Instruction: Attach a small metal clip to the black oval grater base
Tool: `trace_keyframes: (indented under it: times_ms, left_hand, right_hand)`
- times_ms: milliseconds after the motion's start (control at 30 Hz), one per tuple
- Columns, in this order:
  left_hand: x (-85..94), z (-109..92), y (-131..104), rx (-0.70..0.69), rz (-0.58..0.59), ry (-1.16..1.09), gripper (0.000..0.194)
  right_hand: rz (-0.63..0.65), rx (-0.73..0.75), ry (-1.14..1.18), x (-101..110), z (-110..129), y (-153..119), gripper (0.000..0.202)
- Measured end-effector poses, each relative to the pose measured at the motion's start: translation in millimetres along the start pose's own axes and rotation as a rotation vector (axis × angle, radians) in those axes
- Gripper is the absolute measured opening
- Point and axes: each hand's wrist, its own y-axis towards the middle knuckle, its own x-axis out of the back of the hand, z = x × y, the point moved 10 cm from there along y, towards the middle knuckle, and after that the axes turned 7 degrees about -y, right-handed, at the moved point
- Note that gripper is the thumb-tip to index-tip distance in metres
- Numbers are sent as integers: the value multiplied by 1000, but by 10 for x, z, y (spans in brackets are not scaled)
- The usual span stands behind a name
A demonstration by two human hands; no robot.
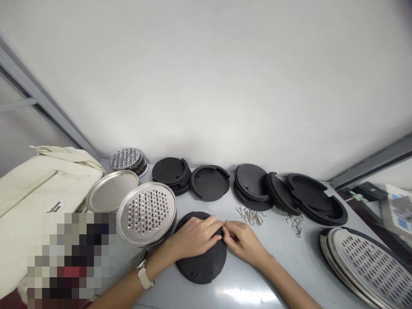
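While left hand [200,237] lies on black disc [201,265], right hand [243,241] touches it — fingers bent, cannot tell grasp.

Two lines of dark lettering stand on the pale oval label [56,207] of the cream bag [28,189], too small and blurred to read for certain; blue patches mark the box [399,206] at the right edge, with no legible wording

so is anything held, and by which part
Left hand lies across the black disc, right hand at its far right rim; exactly what's pinched there can't be told.
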Motion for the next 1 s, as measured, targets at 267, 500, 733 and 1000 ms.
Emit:
trace_keyframes:
  times_ms: [267, 500, 733, 1000]
  left_hand:
    - [-16, 9, -5, -4, -9, -18, 30]
    - [-17, 11, -1, -6, -6, -1, 31]
    - [-10, -8, -6, -22, -25, 4, 31]
    - [-14, -5, 3, -10, -20, 11, 29]
  right_hand:
    - [14, -29, 41, 0, -37, 3, 29]
    - [47, -55, 70, -21, -75, 1, 30]
    - [106, -71, 80, -46, -90, -1, 29]
    - [134, -22, 74, -8, -4, -7, 24]
